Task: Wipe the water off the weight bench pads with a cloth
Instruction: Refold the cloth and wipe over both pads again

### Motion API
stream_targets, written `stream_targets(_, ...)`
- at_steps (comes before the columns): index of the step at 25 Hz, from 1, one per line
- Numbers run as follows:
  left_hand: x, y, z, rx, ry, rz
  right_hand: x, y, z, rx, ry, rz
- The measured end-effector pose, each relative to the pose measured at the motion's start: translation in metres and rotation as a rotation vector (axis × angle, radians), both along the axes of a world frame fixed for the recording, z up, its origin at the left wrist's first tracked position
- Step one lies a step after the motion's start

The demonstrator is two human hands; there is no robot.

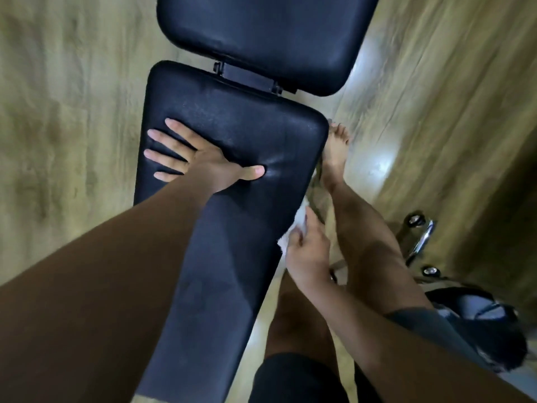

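Note:
A black weight bench runs up the middle of the head view. Its long back pad [247,135] is nearest, and a shorter seat pad [261,33] lies beyond a metal hinge. My left hand [200,161] rests flat on the long pad with its fingers spread. At that pad's right edge my right hand [308,251] presses a white cloth [296,225] against the side. The hand covers most of the cloth. A faint wet sheen shows on the pad near my left thumb.
Wooden floor [72,112] surrounds the bench. My bare legs and a foot [335,146] stand right of the bench. A chrome chair base with castors [421,239] and a dark bag [479,324] lie at the lower right.

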State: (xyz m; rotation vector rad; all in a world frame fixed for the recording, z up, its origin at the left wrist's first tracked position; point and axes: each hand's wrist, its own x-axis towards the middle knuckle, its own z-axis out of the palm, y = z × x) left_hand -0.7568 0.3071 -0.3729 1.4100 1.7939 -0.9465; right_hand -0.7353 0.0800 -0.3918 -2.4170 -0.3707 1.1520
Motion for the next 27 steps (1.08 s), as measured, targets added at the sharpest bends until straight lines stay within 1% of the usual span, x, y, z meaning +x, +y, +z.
stream_targets(1, 0.001, -0.001, -0.001, 0.014, 0.006, -0.001, 0.012, 0.004, -0.001, 0.03, 0.026, -0.029)
stream_targets(3, 0.001, -0.002, -0.002, 0.028, 0.03, 0.0, 0.057, 0.041, -0.007, 0.068, 0.043, -0.129)
stream_targets(4, 0.001, -0.002, -0.003, 0.033, 0.041, 0.003, 0.084, 0.065, -0.012, 0.088, 0.026, -0.175)
stream_targets(6, 0.002, -0.002, -0.005, 0.036, 0.058, 0.013, 0.118, 0.102, -0.017, 0.137, -0.084, -0.209)
stream_targets(7, 0.002, -0.002, -0.006, 0.043, 0.065, 0.021, 0.112, 0.106, -0.014, 0.149, -0.122, -0.221)
stream_targets(9, 0.006, -0.004, -0.006, 0.069, 0.084, 0.018, 0.07, 0.078, -0.008, 0.098, -0.123, -0.274)
stream_targets(10, 0.008, -0.005, -0.007, 0.086, 0.099, 0.016, 0.044, 0.057, 0.003, 0.046, -0.058, -0.282)
stream_targets(12, 0.011, -0.005, -0.006, 0.099, 0.125, 0.022, 0.006, 0.02, 0.025, -0.104, 0.198, -0.268)
stream_targets(13, 0.012, -0.005, -0.007, 0.099, 0.13, 0.025, 0.001, 0.011, 0.028, -0.119, 0.267, -0.264)
stream_targets(14, 0.012, -0.005, -0.008, 0.097, 0.132, 0.027, 0.01, 0.013, 0.024, -0.081, 0.251, -0.265)
stream_targets(15, 0.012, -0.005, -0.008, 0.095, 0.13, 0.029, 0.027, 0.026, 0.013, -0.028, 0.196, -0.269)
stream_targets(17, 0.012, -0.006, -0.007, 0.099, 0.127, 0.017, 0.076, 0.069, -0.002, 0.097, 0.088, -0.361)
stream_targets(19, 0.013, -0.006, -0.004, 0.092, 0.124, 0.007, 0.112, 0.107, -0.006, 0.231, 0.076, -0.435)
stream_targets(20, 0.014, -0.006, -0.003, 0.086, 0.125, 0.009, 0.111, 0.111, -0.004, 0.223, 0.062, -0.427)
stream_targets(22, 0.017, -0.005, -0.003, 0.078, 0.144, 0.015, 0.085, 0.088, 0.005, 0.101, 0.041, -0.383)
stream_targets(23, 0.017, -0.004, -0.003, 0.077, 0.16, 0.021, 0.065, 0.069, 0.014, 0.026, 0.097, -0.376)
stream_targets(25, 0.017, -0.002, -0.004, 0.073, 0.165, 0.032, 0.034, 0.038, 0.038, -0.113, 0.291, -0.39)
stream_targets(26, 0.016, -0.002, -0.005, 0.07, 0.154, 0.035, 0.033, 0.035, 0.045, -0.119, 0.358, -0.388)
stream_targets(27, 0.015, -0.002, -0.006, 0.068, 0.139, 0.035, 0.044, 0.043, 0.039, -0.088, 0.36, -0.411)
